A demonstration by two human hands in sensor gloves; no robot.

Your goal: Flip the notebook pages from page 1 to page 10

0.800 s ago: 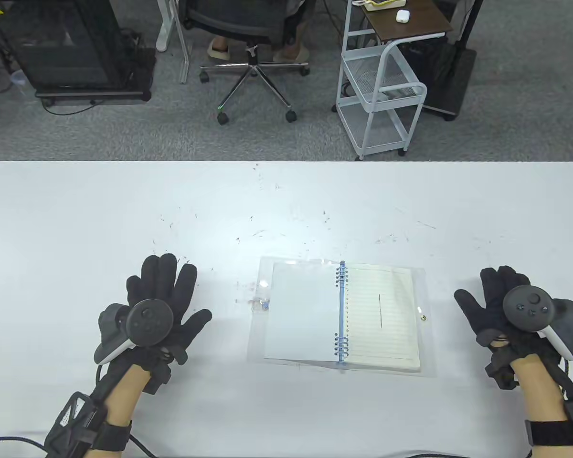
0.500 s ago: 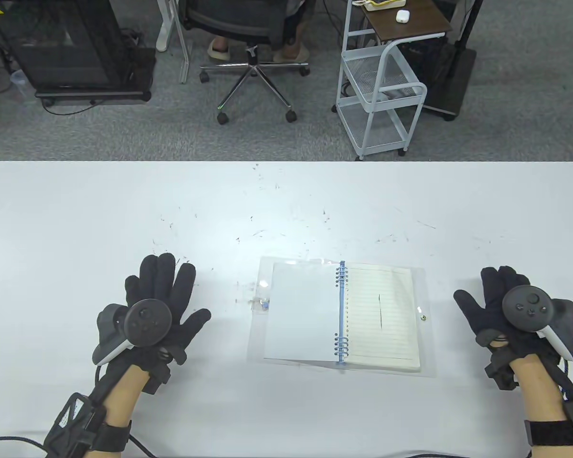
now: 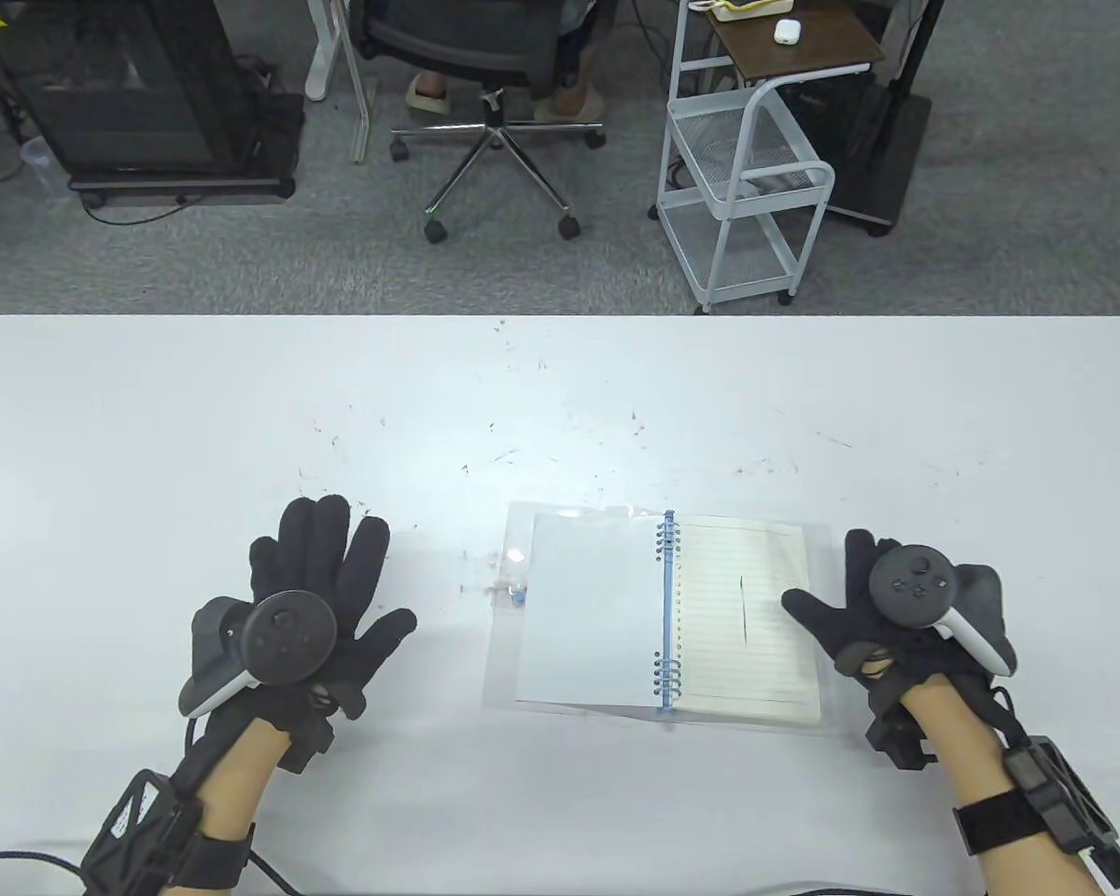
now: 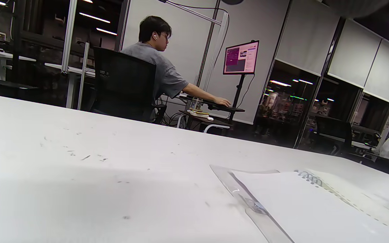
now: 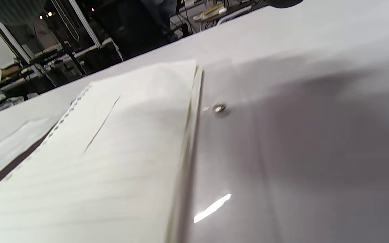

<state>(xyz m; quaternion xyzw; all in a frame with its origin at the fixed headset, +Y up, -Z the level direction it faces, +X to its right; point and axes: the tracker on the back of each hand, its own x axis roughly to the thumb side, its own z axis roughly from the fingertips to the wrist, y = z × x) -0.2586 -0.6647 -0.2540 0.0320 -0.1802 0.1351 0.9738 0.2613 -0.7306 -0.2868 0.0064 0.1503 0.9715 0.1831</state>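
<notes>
Setting: office floor with a swivel chair (image 3: pixel 495 112) and a white wire cart (image 3: pixel 742 187) lay beyond the far edge of a white bench (image 3: pixel 560 401).
Notebook: the spiral notebook (image 3: pixel 669 618) lay open and flat near the near edge of the bench, slightly toward its right end, on a clear plastic cover (image 3: pixel 831 653); a blank sheet faced up on one side of the blue spiral binding (image 3: pixel 668 611), a ruled page (image 3: pixel 745 611) with 1 dark line on the other.
Left hand: the left hand (image 3: pixel 313 597) rested palm down on the bare bench, fingers spread, well apart from the notebook and holding nothing.
Right hand: the right hand (image 3: pixel 882 611) was at the notebook's outer edge, fingers apart, its thumb over the ruled page's margin; whether it touched the paper could not be told, and no sheet was lifted.
Step in hand: by my reading, the reach for the first page turn; all 10 turns looked undone.
Next move: it would call for separating just 1 sheet at the outer edge, then sweeping it over the binding.
Care: the stack's edge looked thick in the right wrist view, so 2 sheets could lift together.
</notes>
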